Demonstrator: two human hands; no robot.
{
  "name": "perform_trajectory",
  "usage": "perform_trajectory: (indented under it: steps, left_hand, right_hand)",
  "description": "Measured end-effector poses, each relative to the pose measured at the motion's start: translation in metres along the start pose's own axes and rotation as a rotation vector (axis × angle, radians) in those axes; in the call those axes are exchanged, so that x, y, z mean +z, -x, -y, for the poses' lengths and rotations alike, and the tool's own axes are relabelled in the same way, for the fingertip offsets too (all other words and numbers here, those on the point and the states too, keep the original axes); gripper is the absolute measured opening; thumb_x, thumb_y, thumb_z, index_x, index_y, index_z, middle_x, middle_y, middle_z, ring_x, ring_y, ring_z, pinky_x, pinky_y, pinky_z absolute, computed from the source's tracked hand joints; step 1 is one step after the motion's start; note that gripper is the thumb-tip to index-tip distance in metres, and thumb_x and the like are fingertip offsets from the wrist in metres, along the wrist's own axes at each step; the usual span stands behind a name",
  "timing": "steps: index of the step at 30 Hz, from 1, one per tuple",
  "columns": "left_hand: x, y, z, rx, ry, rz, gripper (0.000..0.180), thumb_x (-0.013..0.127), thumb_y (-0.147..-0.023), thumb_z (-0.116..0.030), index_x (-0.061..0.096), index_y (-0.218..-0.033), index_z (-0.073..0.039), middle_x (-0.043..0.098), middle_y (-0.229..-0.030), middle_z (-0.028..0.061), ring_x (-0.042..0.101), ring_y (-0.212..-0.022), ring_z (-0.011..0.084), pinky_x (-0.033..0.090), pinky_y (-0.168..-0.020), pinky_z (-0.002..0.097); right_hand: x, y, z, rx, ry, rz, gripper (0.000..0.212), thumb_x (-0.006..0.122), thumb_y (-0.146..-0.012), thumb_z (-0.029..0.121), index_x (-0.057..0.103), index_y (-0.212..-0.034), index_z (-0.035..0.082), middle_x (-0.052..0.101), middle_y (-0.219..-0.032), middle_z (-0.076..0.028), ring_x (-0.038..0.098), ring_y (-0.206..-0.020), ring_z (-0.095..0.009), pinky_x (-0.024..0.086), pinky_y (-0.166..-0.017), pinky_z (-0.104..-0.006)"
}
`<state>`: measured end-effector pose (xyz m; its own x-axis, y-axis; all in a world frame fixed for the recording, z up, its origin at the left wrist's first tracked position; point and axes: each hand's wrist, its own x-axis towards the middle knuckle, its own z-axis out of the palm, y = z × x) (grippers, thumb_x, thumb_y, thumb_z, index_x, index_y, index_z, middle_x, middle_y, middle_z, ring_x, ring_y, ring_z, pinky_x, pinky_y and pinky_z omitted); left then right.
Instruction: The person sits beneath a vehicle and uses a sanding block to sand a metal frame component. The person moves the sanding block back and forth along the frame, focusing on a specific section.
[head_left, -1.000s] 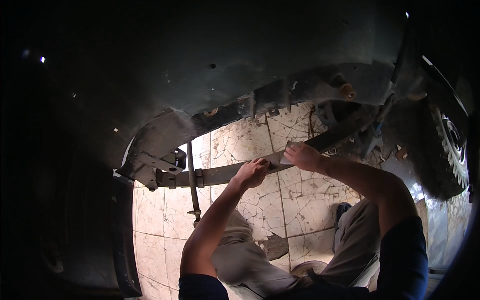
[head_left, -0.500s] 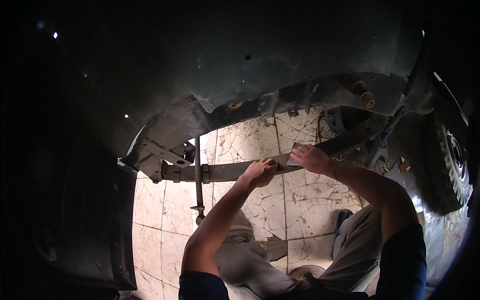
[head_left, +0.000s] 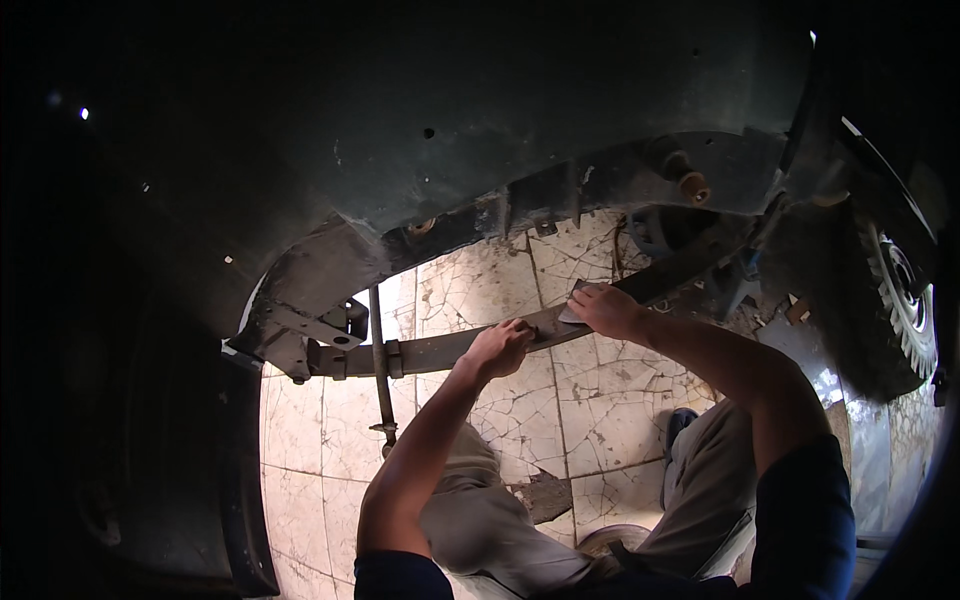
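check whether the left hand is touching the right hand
Apart. The head view shows a stretch of the long dark bar in plain sight between the left hand and the right hand.

The right hand (head_left: 606, 311) covers part of a thin grey pad (head_left: 571, 316); I can't tell if the left hand (head_left: 499, 350) encloses anything. Both near sleeves (head_left: 805, 510) run out of view.

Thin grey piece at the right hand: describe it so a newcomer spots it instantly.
Below the dark vehicle body, find the long, curved bar crossing over the tiled floor. Follow it rightward to the right hand; the thin grey piece sticks out from under that hand. Small and flat, it looks paler than the bar.
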<state>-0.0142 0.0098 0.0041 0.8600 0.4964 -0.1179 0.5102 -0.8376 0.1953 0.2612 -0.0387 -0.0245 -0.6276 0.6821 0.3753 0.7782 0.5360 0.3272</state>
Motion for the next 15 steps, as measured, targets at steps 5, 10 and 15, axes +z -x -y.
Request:
perform_trajectory:
  steps: [5, 10, 15]
  left_hand:
    - [0.002, 0.000, -0.004, 0.005, -0.005, -0.053, 0.037, 0.054, -0.091, -0.017, 0.057, -0.128, -0.009, 0.057, -0.124, 0.0104, 0.054, -0.118, 0.0296, 0.051, -0.091, 0.0412]
    - [-0.002, -0.001, -0.006, -0.010, -0.052, 0.001, 0.041, 0.055, -0.092, -0.017, 0.053, -0.132, -0.008, 0.055, -0.127, 0.0106, 0.053, -0.119, 0.0299, 0.049, -0.095, 0.0392]
    - [-0.006, 0.002, -0.010, -0.034, -0.023, 0.016, 0.043, 0.057, -0.091, -0.019, 0.053, -0.132, -0.007, 0.054, -0.129, 0.0105, 0.052, -0.121, 0.0299, 0.048, -0.097, 0.0399]
  right_hand:
    - [0.003, -0.005, 0.009, 0.081, 0.008, 0.138, 0.018, 0.057, -0.085, 0.020, 0.060, -0.098, 0.007, 0.062, -0.089, -0.005, 0.063, -0.087, -0.019, 0.051, -0.075, -0.0335]
    - [0.004, -0.019, 0.006, 0.029, -0.224, 0.167, 0.021, 0.057, -0.085, 0.017, 0.059, -0.104, 0.007, 0.063, -0.092, -0.006, 0.064, -0.093, -0.022, 0.052, -0.076, -0.0378]
    - [-0.001, -0.027, 0.002, 0.182, -0.329, 0.390, 0.028, 0.058, -0.084, 0.014, 0.059, -0.110, 0.007, 0.065, -0.100, -0.009, 0.065, -0.099, -0.026, 0.052, -0.081, -0.0399]
